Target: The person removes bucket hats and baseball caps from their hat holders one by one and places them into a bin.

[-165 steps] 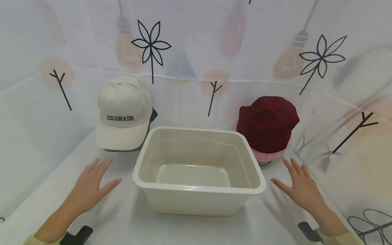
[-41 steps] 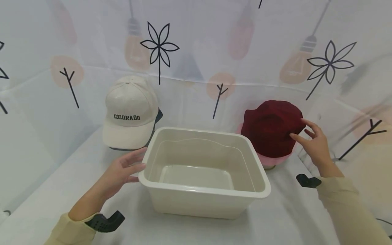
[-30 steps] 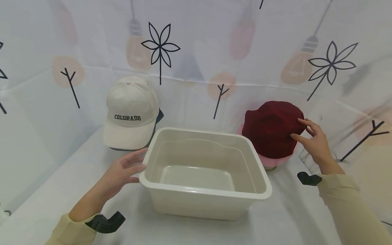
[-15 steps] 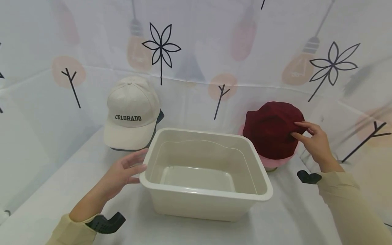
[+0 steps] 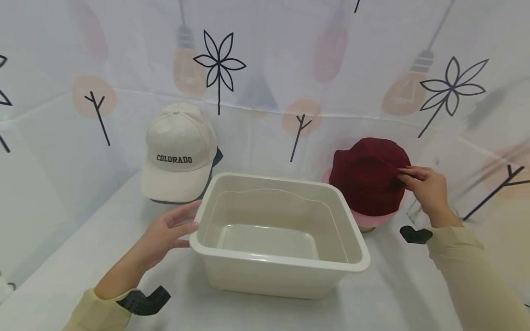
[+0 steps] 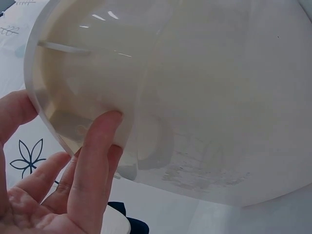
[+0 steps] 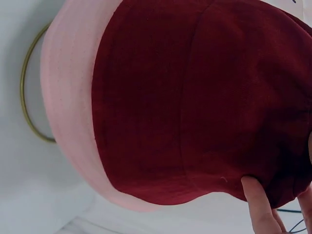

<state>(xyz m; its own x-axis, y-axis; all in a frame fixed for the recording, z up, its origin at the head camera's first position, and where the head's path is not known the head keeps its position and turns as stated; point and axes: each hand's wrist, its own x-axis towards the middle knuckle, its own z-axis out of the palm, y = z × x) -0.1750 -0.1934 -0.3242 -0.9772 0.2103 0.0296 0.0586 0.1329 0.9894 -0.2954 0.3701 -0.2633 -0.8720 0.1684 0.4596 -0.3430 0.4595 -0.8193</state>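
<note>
Near the right back, a maroon bucket hat (image 5: 366,177) sits over a pink bucket hat (image 5: 372,219), whose pale brim shows below it. My right hand (image 5: 430,189) pinches the maroon fabric at its right side between thumb and fingers. In the right wrist view, the fingers (image 7: 261,207) meet the hat near its crown, with part of the hand cut off by the frame. A cream plastic basin (image 5: 265,258) stands mid-table. My left hand (image 5: 163,236) rests with extended fingers against its left rim and outer wall, as the left wrist view shows with the fingers (image 6: 95,165).
A cream cap (image 5: 178,142) lettered COLORADO stands at the back left, over a dark cap (image 5: 217,156) that barely shows. Under the pink hat, the right wrist view shows a brass-coloured ring (image 7: 23,92). A printed cloth (image 5: 256,55) hangs behind the white table (image 5: 174,294).
Both hands came forward from the table's sides, the left to the basin and the right to the maroon hat. Within the last second, the right fingers drew together on its fabric.
</note>
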